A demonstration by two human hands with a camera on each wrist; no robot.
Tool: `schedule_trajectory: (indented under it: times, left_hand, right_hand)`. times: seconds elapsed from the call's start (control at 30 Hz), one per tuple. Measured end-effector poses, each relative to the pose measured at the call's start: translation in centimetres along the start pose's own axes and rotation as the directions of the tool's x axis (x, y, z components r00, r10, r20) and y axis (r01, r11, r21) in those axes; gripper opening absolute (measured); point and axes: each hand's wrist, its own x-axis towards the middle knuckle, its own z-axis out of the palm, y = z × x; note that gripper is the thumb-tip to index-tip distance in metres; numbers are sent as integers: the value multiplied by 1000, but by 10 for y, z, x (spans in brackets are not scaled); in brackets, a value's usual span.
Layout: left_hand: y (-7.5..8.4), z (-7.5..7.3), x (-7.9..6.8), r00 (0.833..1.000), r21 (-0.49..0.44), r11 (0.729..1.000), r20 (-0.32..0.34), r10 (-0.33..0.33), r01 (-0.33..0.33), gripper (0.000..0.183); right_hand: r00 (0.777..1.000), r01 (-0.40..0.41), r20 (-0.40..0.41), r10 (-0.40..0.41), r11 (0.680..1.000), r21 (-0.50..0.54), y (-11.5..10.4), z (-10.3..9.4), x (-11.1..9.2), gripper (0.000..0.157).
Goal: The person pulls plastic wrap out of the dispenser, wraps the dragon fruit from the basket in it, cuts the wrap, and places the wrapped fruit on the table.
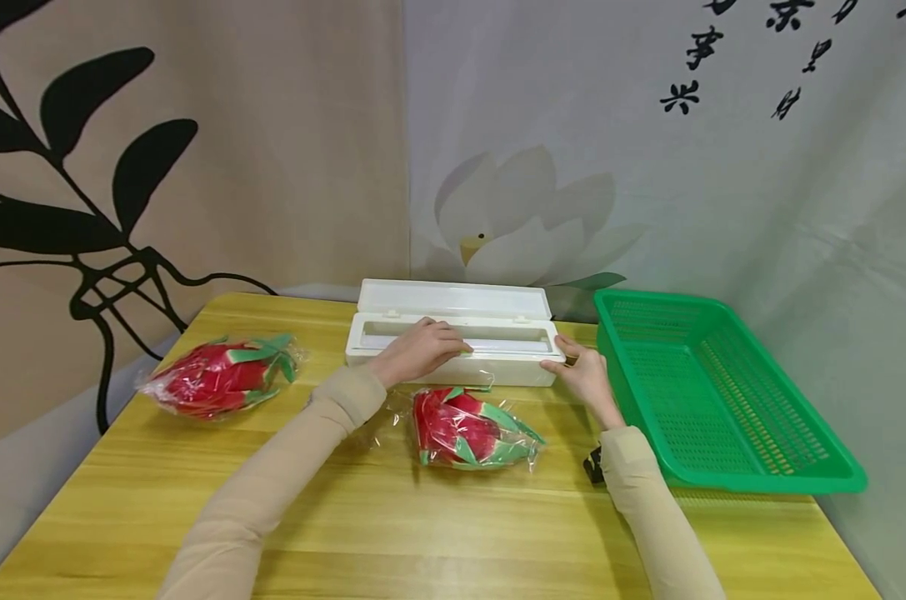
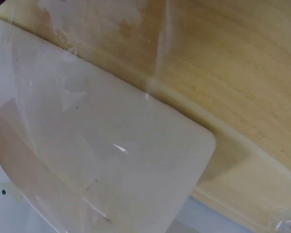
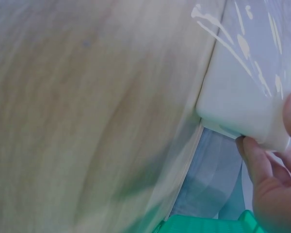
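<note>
A long white cling film box (image 1: 490, 372) lies at the back of the table with its lid (image 1: 453, 297) raised. My left hand (image 1: 422, 350) bends over its front rim, fingertips at a small yellow-green slider (image 1: 468, 351); in the left wrist view only a sliver of that hand shows. Clear film hangs over the box's front (image 2: 111, 126). With thumb and fingers on opposite sides, my right hand (image 1: 586, 379) grips the box's right end (image 3: 247, 102). Just in front lies a film-wrapped dragon fruit (image 1: 471, 429), red with green tips.
Another wrapped dragon fruit (image 1: 223, 375) lies at the table's left. A green plastic basket (image 1: 760, 482) stands at the right, close beside my right hand. A small black object (image 1: 593, 467) shows at the right cuff. A printed curtain (image 1: 310, 150) hangs behind the wooden table (image 1: 437, 542).
</note>
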Motion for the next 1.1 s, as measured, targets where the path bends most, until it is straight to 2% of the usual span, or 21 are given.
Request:
schedule_trajectory:
  times: [0.33, 0.6, 0.7, 0.87, 0.93, 1.1]
  left_hand:
    - [-2, -2, -12, 999, 52, 999, -38, 12, -10, 22]
    - [-7, -5, -23, 999, 95, 995, -39, 9, -6, 22]
    - [-15, -9, -37, 997, 92, 996, -75, -7, 14, 21]
    - [-30, -21, -70, 984, 50, 995, -158, -79, 88, 21]
    - [-34, -27, -83, 980, 31, 993, -164, -110, 117, 21]
    - [-41, -43, -113, 971, 63, 976, -134, -200, 209, 23]
  right_hand:
    - [1000, 6, 12, -6, 1000, 4, -4, 3, -1, 59]
    - [1000, 14, 13, -14, 1000, 0, -9, 6, -2, 58]
    - [1000, 10, 14, -10, 1000, 1, -9, 4, -2, 58]
    - [1000, -10, 6, 10, 1000, -7, -7, -3, -2, 58]
    - [1000, -11, 9, 11, 1000, -8, -6, -4, -2, 58]
    - [1000, -5, 19, 5, 1000, 4, -3, -2, -1, 57]
